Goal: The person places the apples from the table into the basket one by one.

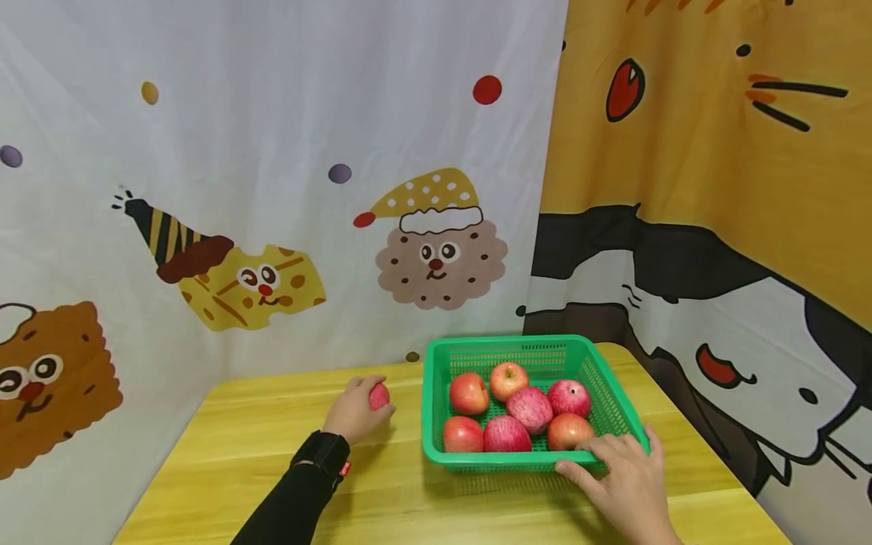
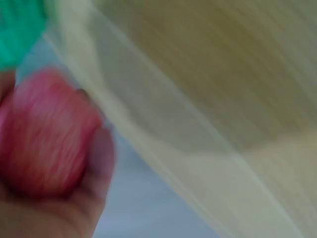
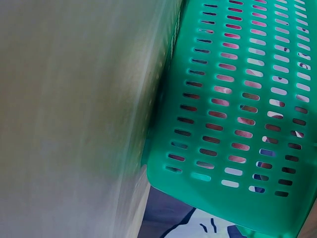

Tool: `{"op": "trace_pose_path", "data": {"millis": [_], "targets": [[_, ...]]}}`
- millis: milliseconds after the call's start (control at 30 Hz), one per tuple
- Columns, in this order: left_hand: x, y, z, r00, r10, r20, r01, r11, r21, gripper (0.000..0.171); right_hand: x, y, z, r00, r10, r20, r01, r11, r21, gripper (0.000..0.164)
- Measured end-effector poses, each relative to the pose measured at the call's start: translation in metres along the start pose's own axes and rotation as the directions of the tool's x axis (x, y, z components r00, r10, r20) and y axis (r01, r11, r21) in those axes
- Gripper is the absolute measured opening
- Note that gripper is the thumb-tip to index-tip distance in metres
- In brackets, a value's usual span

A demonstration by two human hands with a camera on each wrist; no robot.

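Observation:
A red apple point(image 1: 378, 395) is gripped by my left hand point(image 1: 353, 412), left of the basket and over the table. In the left wrist view, the blurred apple point(image 2: 49, 136) fills the hand, with the thumb and fingers curled round its sides. A green plastic basket point(image 1: 477, 459) with slotted walls sits on the table, holding several red apples point(image 1: 529, 409). My right hand point(image 1: 630, 481) holds the basket's near rim at its right corner, fingers over the edge and thumb in front. From the right wrist, the basket's slotted wall point(image 3: 223, 124) shows close up, with red apples glimpsed through its slots.
The wooden table point(image 1: 259, 439) carries the basket on its right half. Directly behind the table's far edge hangs a white curtain point(image 1: 272, 113) with cartoon prints. A yellow cartoon-cat curtain point(image 1: 681, 166) borders the right side.

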State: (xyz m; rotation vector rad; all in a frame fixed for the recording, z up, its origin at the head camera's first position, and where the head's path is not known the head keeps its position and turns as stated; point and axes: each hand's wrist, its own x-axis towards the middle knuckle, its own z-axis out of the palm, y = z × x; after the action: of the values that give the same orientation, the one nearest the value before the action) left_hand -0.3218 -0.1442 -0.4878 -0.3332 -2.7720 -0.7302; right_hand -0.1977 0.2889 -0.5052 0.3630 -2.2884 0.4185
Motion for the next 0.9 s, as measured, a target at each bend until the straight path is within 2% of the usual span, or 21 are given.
{"op": "trace_pose_path", "data": {"millis": [33,100,167,233,300,367,433,600,667,800,900], "targets": [[0.002,0.01,0.0,0.999,0.003,-0.042,-0.005,0.999,-0.051,0.061,0.0,0.0,0.0,1.0,0.001,-0.001,-0.001,1.0,0.0,0.04],[0.005,0.033,-0.002,0.99,0.042,-0.132,-0.06,0.988,-0.14,0.061,-0.001,0.001,0.0,1.0,0.004,-0.004,-0.004,1.0,0.001,0.04],[0.007,0.058,-0.003,0.974,0.126,-0.188,-0.161,0.97,-0.184,0.062,-0.001,0.002,0.0,1.0,0.007,-0.006,-0.007,1.0,-0.001,0.04],[0.007,0.079,-0.001,0.951,0.238,-0.199,-0.272,0.949,-0.162,0.063,-0.001,0.003,0.0,1.0,0.005,-0.008,-0.005,1.0,-0.004,0.04],[0.006,0.094,0.004,0.923,0.337,-0.187,-0.358,0.929,-0.096,0.063,-0.001,0.002,0.001,1.0,0.002,-0.006,-0.002,1.0,-0.005,0.041],[0.005,0.104,0.011,0.899,0.398,-0.182,-0.41,0.912,-0.029,0.064,-0.001,0.002,0.001,1.0,-0.001,-0.002,0.001,1.0,-0.006,0.041],[0.004,0.111,0.018,0.887,0.427,-0.178,-0.43,0.903,0.024,0.063,-0.001,0.001,0.002,1.0,-0.001,-0.001,0.001,1.0,0.0,0.042],[0.0,0.119,0.033,0.884,0.459,-0.082,-0.45,0.886,0.111,0.059,-0.001,0.001,0.002,1.0,0.001,-0.004,-0.001,1.0,0.011,0.042],[-0.002,0.119,0.037,0.893,0.448,-0.049,-0.44,0.89,0.119,0.057,-0.001,0.0,0.002,1.0,-0.003,-0.002,0.003,1.0,0.012,0.042],[-0.004,0.119,0.039,0.919,0.394,-0.028,-0.388,0.914,0.121,0.059,0.0,0.0,0.002,1.0,-0.008,-0.003,0.008,1.0,0.018,0.042],[-0.004,0.118,0.039,0.923,0.384,0.005,-0.381,0.913,0.146,0.061,-0.001,0.0,0.002,1.0,-0.001,-0.006,0.001,1.0,0.019,0.042]]}}
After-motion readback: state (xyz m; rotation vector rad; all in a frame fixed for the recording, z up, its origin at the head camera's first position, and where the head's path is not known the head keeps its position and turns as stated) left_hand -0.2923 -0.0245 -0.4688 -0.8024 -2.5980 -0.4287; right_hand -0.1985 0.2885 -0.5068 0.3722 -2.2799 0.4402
